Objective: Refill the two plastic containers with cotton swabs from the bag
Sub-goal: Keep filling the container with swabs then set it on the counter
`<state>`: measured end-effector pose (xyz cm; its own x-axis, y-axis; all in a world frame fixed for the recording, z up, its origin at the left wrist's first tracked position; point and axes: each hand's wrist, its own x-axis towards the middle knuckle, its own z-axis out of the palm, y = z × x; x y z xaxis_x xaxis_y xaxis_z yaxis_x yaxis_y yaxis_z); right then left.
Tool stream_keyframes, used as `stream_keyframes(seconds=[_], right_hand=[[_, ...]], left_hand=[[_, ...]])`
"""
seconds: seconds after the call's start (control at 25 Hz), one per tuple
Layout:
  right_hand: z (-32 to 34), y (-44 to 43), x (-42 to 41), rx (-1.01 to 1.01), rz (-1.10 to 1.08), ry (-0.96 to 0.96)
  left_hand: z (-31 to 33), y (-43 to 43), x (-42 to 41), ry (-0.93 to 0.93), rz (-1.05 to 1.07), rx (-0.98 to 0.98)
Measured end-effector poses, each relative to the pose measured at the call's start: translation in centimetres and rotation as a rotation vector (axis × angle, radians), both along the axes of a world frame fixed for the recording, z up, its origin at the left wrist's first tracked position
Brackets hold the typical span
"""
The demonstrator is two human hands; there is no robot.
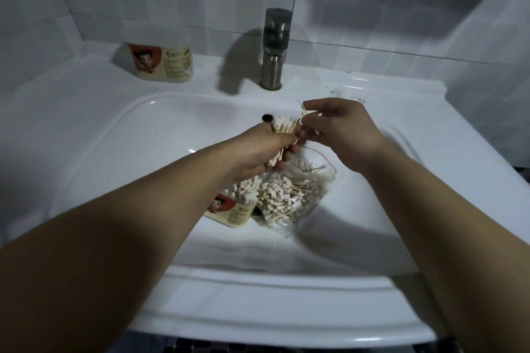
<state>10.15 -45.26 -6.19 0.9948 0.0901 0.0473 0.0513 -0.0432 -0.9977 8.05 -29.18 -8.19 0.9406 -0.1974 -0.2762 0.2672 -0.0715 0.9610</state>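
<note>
At the far left, on the sink's back ledge, one plastic container (162,61) stands upright, well apart from the work; I cannot tell whether it holds any swabs. Lower down, in the basin of the sink (258,286), the second container (233,205) leans, packed with white tips and partly hidden by the left forearm. Above it the left hand (266,152) is curled round a bundle of swabs (284,130). The clear bag (298,193) lies slack against the second container, with many swabs loose inside. The right hand (341,135) meets the left, its fingertips pinching a few stray sticks at the top of the bundle.

The swabs look very light, thin and likely to fan out or slip, so the bundle is best gripped all round at mid-stick. The bag is limp and would need holding near its mouth. The tap (274,49) stands behind the hands, out of the way; dropped swabs would scatter in the basin.
</note>
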Motion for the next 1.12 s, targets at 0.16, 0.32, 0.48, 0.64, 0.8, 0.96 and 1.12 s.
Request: stream_keyframes(seconds=[0.16,0.32,0.48,0.64,0.8,0.96,1.12], right_hand=[[-0.1,0.3,-0.2,-0.035,0.008,0.014],[0.0,0.0,0.2,-0.145,-0.075,-0.004],[-0.1,-0.6,0.9,-0.047,-0.153,-0.032],[0.0,-0.5,0.6,-0.069,-0.103,-0.014],[0.1,0.0,0.0,-0.033,-0.062,0.006],[0.1,0.1,0.0,0.019,-0.069,0.019],[-0.7,0.1,0.3,-0.225,-0.058,-0.068]], left_hand=[[0.2,-0.2,-0.2,-0.001,-0.019,0.020],[0.2,-0.2,-0.2,0.025,0.004,0.021],[0.6,0.0,-0.6,0.024,-0.020,0.041],[0.6,-0.1,-0.8,0.037,-0.033,0.004],[0.3,-0.1,-0.7,0.037,-0.018,-0.026],[0.2,-0.2,-0.6,0.061,-0.018,-0.105],[0.1,-0.1,-0.5,0.044,-0.033,-0.060]])
